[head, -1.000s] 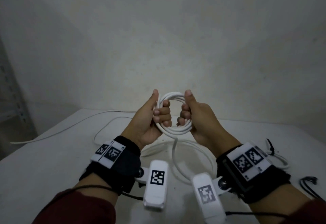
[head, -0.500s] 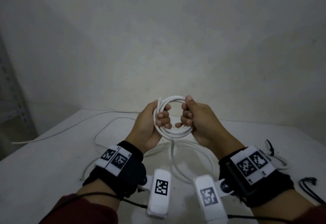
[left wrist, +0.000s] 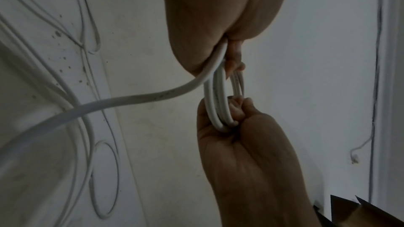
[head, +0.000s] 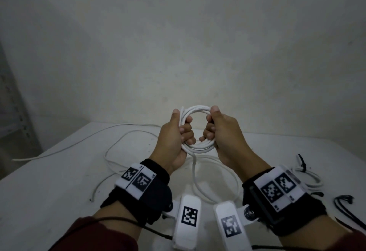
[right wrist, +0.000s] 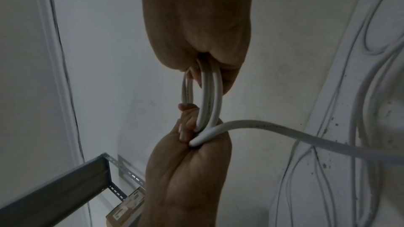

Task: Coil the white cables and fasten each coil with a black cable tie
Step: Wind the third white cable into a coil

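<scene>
Coil [head: 196, 130] held above table [head: 59, 181]: left hand [head: 174, 142] fist-gripped at its 9 o'clock, right hand [head: 221, 138] at 3. Loose tail [head: 195, 171] drops from 6.

The head view looks forward and down from behind both wrists, over the left hand [head: 174, 142] and right hand [head: 223, 138] to the tabletop [head: 49, 191] and the wall beyond. The left wrist view sits very close under its own hand [left wrist: 218, 23] and faces across to the opposite hand [left wrist: 244, 144]; the right wrist view mirrors it, own hand [right wrist: 196, 23] at top, the other [right wrist: 188, 170] below. All three share the white coil [head: 198, 128] between the hands.
</scene>
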